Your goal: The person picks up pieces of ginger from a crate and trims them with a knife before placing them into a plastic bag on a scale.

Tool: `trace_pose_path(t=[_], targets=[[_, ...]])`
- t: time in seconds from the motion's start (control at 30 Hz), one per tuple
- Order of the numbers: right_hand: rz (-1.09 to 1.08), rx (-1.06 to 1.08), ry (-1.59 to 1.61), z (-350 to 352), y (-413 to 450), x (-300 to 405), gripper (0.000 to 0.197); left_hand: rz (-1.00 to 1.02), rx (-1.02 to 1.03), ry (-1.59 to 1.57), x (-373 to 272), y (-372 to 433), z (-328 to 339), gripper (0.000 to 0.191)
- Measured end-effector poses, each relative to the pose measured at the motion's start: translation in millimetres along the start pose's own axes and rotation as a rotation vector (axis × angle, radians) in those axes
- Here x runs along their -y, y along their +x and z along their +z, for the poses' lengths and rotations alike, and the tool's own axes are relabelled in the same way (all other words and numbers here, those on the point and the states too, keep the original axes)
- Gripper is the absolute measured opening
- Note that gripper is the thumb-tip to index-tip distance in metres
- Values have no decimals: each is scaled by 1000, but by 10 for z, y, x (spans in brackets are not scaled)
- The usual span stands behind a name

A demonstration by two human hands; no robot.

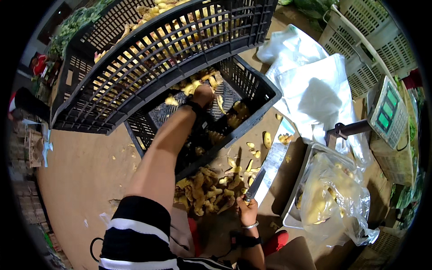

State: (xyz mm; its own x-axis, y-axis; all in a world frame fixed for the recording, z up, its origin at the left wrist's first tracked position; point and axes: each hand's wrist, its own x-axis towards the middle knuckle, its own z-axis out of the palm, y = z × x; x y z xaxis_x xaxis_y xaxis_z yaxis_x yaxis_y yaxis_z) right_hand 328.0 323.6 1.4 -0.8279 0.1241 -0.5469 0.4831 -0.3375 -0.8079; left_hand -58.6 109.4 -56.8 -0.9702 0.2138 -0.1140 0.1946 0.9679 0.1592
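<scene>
My left hand (203,95) reaches down into a black plastic crate (248,72), against pieces of ginger root (190,87); its fingers are mostly hidden, so its grip cannot be told. More ginger lies around it on the crate's slotted floor. My right hand (248,212), with a silver bracelet on the wrist, is closed around the handle of a knife (258,182), whose blade points up and away over a printed paper strip (274,158). Left of the knife, outside the crate, a heap of ginger pieces (202,192) lies on the brown surface.
A larger black crate (162,50) full of ginger stands tilted above the near crate. At right are white plastic bags (314,87), a scale's lit display (388,108) and a metal tray (288,216) holding a clear bag of ginger (320,202). A person's dark sleeve (32,103) shows far left.
</scene>
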Motion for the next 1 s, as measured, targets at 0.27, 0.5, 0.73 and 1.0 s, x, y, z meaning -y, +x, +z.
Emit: trace_pose_path(t=[0.27,0.5,0.73,1.0], targets=[[-67,31,-92,196,163,118,9,162,475,176,296,-195,-159,15],[-8,17,-114,302,-86,344,8,122,427,-90,-272,-525,-547,30],[-6,-110,20,278,-95,251,8,59,371,-127,-300,-581,-132,29],[-218,-65,-234,272,-95,245,9,393,677,-1461,-242,-1374,-1727,55]])
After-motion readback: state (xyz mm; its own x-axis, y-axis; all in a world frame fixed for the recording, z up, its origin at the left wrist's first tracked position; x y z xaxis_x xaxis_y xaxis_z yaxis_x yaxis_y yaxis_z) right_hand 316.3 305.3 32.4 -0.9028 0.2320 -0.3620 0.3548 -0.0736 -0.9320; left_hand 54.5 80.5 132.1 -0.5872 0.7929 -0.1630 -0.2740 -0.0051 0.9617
